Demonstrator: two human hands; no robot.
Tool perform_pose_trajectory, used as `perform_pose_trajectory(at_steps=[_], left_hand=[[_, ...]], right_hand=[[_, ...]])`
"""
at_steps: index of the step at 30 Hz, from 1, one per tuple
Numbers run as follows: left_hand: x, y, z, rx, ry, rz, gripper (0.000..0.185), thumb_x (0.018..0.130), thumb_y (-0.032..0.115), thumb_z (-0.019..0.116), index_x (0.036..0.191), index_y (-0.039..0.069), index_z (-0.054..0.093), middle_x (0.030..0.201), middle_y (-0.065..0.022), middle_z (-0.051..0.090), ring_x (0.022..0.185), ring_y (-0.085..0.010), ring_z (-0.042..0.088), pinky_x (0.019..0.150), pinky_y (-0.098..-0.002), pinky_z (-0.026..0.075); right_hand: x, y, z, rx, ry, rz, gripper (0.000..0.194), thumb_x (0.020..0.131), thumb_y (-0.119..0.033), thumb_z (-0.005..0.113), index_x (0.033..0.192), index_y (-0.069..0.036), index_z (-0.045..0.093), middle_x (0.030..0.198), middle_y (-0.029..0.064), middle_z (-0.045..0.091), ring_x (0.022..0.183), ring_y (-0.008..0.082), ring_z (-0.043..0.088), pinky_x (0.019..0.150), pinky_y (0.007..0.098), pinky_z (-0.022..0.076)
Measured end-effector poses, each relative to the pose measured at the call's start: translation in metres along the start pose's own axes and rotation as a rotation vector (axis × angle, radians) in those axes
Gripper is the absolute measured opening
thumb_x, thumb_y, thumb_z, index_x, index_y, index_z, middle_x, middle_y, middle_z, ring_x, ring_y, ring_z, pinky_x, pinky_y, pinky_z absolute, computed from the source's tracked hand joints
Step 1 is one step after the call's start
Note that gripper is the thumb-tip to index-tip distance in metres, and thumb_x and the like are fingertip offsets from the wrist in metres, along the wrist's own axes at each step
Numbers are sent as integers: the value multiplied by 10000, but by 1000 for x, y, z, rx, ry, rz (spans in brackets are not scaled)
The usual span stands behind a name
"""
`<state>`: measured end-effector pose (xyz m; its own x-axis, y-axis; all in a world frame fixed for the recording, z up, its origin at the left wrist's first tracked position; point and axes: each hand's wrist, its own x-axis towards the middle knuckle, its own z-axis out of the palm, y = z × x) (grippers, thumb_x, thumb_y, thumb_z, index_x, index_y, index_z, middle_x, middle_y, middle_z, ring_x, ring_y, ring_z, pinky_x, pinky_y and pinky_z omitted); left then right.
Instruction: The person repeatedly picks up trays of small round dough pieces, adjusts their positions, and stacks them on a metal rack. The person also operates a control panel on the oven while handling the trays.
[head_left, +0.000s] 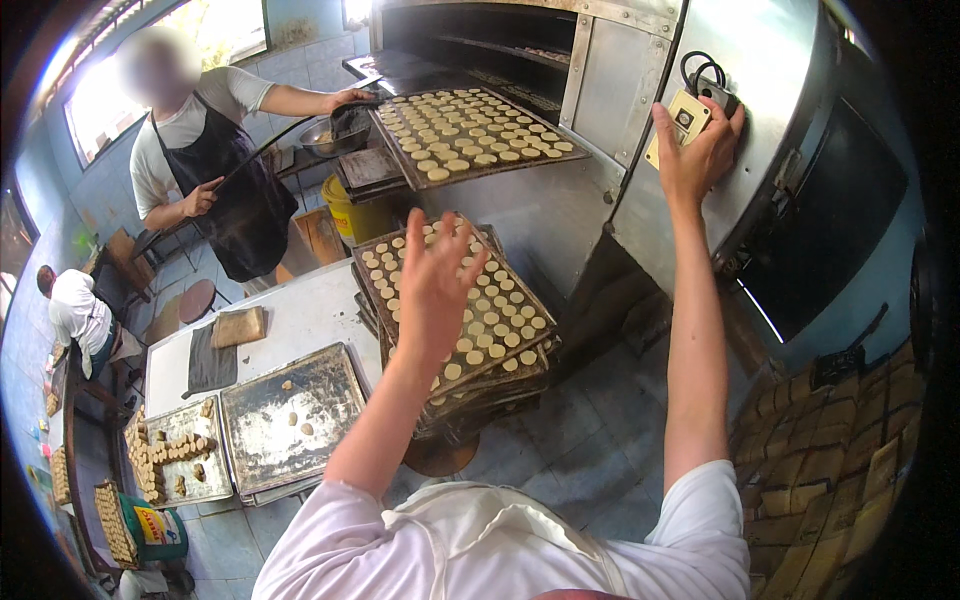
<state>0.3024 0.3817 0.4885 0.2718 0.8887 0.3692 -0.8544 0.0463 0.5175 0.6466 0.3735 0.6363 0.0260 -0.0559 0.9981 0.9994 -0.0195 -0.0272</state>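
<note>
My left hand (439, 281), fingers spread and slightly blurred, is over a stack of baking trays whose top tray (499, 300) bears rows of pale round dough pieces. Nothing shows in that hand. At the upper right, my right hand (701, 146) is on a cream control box (679, 124) with a dark knob, mounted on the metal oven side (645, 195); its fingers reach round the box and a black cable loops above. Another filled tray (480, 139) lies at the open oven mouth (480, 37), beyond my left hand.
A person in a black apron (217, 180) holds a long tool and a dark cloth by the oven tray. A white table (300, 307) bears cloths, a nearly bare tray (292, 420) and a tray of browned rounds (187, 457). Another person (82, 315) bends at the far left.
</note>
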Motion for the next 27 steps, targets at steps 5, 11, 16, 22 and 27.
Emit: perform_pose_trajectory(at_steps=[5,11,16,22,27], left_hand=[[-85,-1,-52,567,33,-377,486,1033,157,595,1487,23,486,1363,-161,621,1278,-261,596,1046,-416,512],[-157,-1,-143,828,371,-316,267,1028,154,621,1253,11,594,947,-57,658,716,-121,646,630,-267,544],[-192,-2,-174,1113,536,-430,208,1005,187,660,1105,9,619,765,-27,605,515,-93,549,438,-255,435],[-195,-23,-170,1021,470,-535,274,1018,243,654,1155,10,610,785,-57,611,496,-124,569,447,-271,478],[-191,-26,-163,928,491,-550,318,1022,248,640,1235,15,602,860,-69,632,576,-142,629,507,-276,546]], right_hand=[[-3,10,-20,53,-192,-99,878,877,-492,794,1515,-120,320,1580,373,204,1529,520,106,1185,654,162],[-4,21,-18,105,-219,-164,923,882,-464,797,1553,-119,265,1595,388,129,1532,532,55,1186,672,146],[-6,20,-18,122,-209,-122,939,860,-552,792,1548,-155,292,1598,402,106,1532,534,63,1185,666,155],[-4,20,-18,138,-192,-139,973,825,-570,820,1540,-161,303,1578,433,111,1522,536,95,1188,640,169],[-3,24,-18,102,-201,-159,969,819,-533,839,1536,-160,303,1583,409,155,1519,527,110,1182,645,165]])
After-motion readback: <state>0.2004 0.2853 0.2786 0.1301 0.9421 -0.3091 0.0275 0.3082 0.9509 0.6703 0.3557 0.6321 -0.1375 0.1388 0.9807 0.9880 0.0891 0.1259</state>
